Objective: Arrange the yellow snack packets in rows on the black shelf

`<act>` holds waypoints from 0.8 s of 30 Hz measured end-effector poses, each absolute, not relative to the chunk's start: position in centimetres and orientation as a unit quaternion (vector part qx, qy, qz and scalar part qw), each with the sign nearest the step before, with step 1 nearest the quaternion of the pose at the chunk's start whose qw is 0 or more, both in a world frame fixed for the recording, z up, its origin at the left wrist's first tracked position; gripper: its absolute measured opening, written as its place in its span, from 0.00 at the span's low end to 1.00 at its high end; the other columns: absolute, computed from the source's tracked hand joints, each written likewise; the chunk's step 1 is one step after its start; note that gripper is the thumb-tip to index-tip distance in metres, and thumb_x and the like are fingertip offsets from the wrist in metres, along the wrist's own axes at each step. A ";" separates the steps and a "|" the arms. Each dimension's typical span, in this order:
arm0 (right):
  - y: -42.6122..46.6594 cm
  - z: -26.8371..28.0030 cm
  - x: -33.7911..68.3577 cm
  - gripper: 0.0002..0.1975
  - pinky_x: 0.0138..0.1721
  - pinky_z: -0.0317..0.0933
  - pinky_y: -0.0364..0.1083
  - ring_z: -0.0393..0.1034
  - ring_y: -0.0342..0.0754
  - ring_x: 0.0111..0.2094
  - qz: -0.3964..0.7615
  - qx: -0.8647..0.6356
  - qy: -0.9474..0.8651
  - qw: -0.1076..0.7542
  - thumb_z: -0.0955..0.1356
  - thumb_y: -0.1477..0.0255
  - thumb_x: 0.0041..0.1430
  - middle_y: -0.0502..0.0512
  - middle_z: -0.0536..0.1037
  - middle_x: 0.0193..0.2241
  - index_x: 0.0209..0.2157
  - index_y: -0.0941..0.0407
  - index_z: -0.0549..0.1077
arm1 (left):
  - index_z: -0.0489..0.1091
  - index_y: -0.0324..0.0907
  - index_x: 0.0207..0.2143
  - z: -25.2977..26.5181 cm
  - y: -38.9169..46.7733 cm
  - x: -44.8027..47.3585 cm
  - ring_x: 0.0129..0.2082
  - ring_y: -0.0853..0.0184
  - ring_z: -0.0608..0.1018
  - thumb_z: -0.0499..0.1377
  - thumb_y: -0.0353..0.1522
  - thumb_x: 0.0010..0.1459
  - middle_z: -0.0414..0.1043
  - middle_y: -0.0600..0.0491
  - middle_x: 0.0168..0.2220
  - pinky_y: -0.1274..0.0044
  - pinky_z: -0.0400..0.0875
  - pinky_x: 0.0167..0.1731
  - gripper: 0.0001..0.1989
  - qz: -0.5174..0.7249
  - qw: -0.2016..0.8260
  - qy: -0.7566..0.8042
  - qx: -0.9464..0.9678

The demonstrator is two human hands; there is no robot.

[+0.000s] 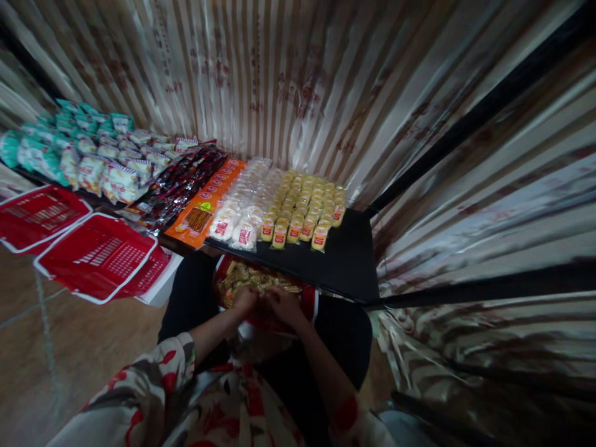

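A red basket with a white rim rests on my lap, holding many small gold-wrapped snacks. My left hand is closed over the front of the basket, its fingertips turned toward the other hand. Close beside it, my right hand is also closed, with the fingers pinched. What lies between the fingers is too dark and small to make out. Just beyond the basket, yellow packaged cakes and round white packaged cakes stand in rows on a black table.
Further left on the table are an orange snack bag, dark red packets, white snack bags and teal bags. Red bags with white edging hang at the table's front left. Striped curtain and dark poles enclose the space.
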State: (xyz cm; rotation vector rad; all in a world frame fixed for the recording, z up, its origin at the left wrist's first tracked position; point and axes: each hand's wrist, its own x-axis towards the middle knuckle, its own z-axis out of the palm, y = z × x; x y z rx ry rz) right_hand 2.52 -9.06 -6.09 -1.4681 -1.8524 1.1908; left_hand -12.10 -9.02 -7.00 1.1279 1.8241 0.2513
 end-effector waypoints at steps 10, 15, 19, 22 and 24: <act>-10.2 -13.4 -0.9 0.18 0.49 0.60 0.52 0.70 0.51 0.44 0.527 -0.525 -0.651 0.154 0.61 0.80 0.48 0.57 0.76 0.41 0.40 0.55 0.73 | 0.72 0.41 0.32 -8.8 -8.5 -15.9 0.34 0.62 0.77 0.57 0.29 0.47 0.77 0.48 0.30 0.79 0.65 0.30 0.08 0.018 0.417 0.796 0.438; -10.1 -14.8 -0.5 0.21 0.54 0.55 0.53 0.66 0.50 0.50 0.565 -0.510 -0.626 0.169 0.62 0.79 0.48 0.56 0.73 0.47 0.45 0.55 0.71 | 0.71 0.40 0.35 -9.6 -8.5 -15.7 0.37 0.62 0.77 0.58 0.30 0.46 0.76 0.47 0.34 0.79 0.65 0.31 0.11 -0.004 0.413 0.789 0.454; -10.1 -15.1 -0.6 0.15 0.53 0.56 0.53 0.67 0.50 0.48 0.581 -0.502 -0.613 0.187 0.63 0.76 0.50 0.56 0.75 0.45 0.40 0.55 0.73 | 0.69 0.41 0.36 -9.9 -8.6 -15.8 0.38 0.63 0.76 0.59 0.32 0.47 0.76 0.48 0.35 0.79 0.64 0.32 0.10 0.000 0.406 0.792 0.456; -10.1 -14.8 -0.6 0.12 0.49 0.61 0.52 0.70 0.50 0.43 0.593 -0.489 -0.606 0.205 0.63 0.73 0.52 0.54 0.77 0.39 0.37 0.55 0.74 | 0.69 0.41 0.35 -9.8 -8.7 -15.9 0.38 0.64 0.76 0.58 0.29 0.48 0.76 0.49 0.35 0.79 0.64 0.33 0.09 0.016 0.398 0.800 0.448; -10.2 -14.3 -0.6 0.12 0.48 0.61 0.53 0.71 0.50 0.43 0.593 -0.491 -0.599 0.219 0.62 0.71 0.53 0.55 0.78 0.39 0.38 0.55 0.74 | 0.68 0.41 0.35 -9.5 -8.8 -15.9 0.37 0.64 0.76 0.57 0.29 0.50 0.75 0.49 0.35 0.79 0.64 0.33 0.08 0.034 0.394 0.805 0.443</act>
